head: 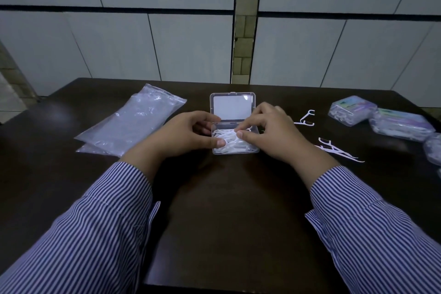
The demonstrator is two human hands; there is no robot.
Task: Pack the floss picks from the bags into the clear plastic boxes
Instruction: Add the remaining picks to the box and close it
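Here, in the head view, the clear box (235,139) sits open in the middle of the dark table (226,210), full of white floss picks (229,142). The left hand (188,135) curls around the box's left side. The right hand (267,131) pinches picks in the pile. The picks look heaped, so some might spill, or the lid (232,107) might not shut. Loose picks (334,148) wait nearby.

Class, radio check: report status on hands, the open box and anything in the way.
Left hand grips the open clear box; right hand presses floss picks down inside. Lid up. Loose picks lie right, bags left; nothing blocking.
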